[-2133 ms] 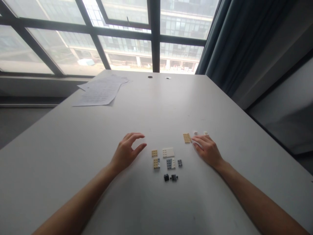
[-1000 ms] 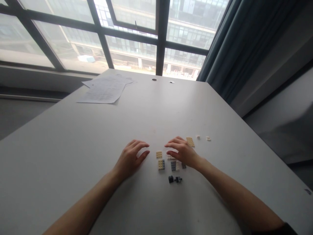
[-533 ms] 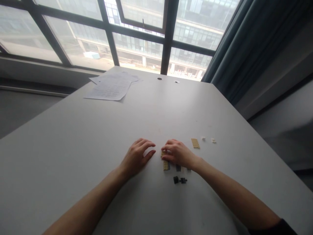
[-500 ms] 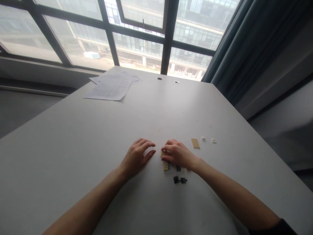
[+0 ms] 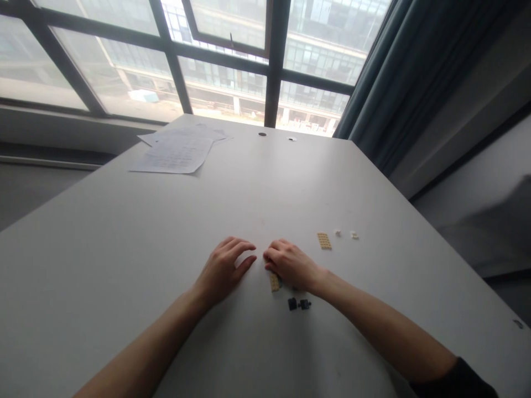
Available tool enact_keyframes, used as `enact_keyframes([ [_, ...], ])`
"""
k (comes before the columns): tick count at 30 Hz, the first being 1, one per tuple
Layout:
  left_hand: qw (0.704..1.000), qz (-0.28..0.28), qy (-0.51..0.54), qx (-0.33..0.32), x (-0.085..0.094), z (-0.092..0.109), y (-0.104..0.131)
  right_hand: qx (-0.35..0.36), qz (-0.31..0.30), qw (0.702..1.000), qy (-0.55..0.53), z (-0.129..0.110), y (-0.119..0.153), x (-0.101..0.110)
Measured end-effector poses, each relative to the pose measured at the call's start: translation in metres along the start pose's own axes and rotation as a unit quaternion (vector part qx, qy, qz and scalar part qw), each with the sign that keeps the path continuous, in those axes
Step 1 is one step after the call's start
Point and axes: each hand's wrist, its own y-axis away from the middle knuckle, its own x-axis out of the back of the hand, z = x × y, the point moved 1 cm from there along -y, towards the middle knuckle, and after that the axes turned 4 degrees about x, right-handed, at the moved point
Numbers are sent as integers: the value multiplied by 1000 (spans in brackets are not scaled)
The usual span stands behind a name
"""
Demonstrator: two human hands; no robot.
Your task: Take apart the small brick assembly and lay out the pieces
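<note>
My left hand (image 5: 227, 264) rests on the table with its thumb and fingers apart and nothing between them. Just to its right, my right hand (image 5: 290, 262) has its fingers closed down on a tan toy building brick, mostly covered by the fingers. A tan studded piece (image 5: 274, 282) sticks out below that hand; whether it joins the gripped brick I cannot tell. Closer to me lie two small black pieces, a blocky one (image 5: 292, 304) and one with side pegs (image 5: 305, 304). Other dark pieces are partly hidden under the right hand.
Beyond my right hand lie a tan studded plate (image 5: 324, 241) and two small white pieces, one (image 5: 337, 233) nearer the plate and another (image 5: 354, 235) farther right. Printed papers (image 5: 170, 152) lie at the far left of the white table (image 5: 166, 221). Windows and a curtain (image 5: 385, 99) stand behind.
The view has shifted slightly, so most things appear farther left. My right hand's fingers have drawn closer together over the tan brick. My left hand keeps its open pose.
</note>
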Motion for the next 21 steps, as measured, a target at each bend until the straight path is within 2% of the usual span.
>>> enact_keyframes([
  [3, 1000, 2, -5, -6, 0, -1, 0, 5, 22, 1000, -11, 1, 1, 7],
  [6, 1000, 1, -6, -2, 1, -1, 0, -17, 77, 996, -42, 10, 16, 29],
  [9, 1000, 0, -3, -1, 1, -2, 0, -79, 129, 987, -54, 35, 50, 54],
  [12, 1000, 0, -2, -9, 0, -2, -1, -131, 137, 981, -34, 68, 95, 67],
  [16, 1000, -1, -9, -13, -1, -2, -1, -176, 114, 978, -9, 100, 143, 57],
  [18, 1000, -1, -10, -12, -1, -2, -1, -172, 100, 980, -6, 103, 153, 49],
  [21, 1000, -2, -13, -10, 0, -2, -1, -144, 90, 985, -14, 93, 153, 39],
])
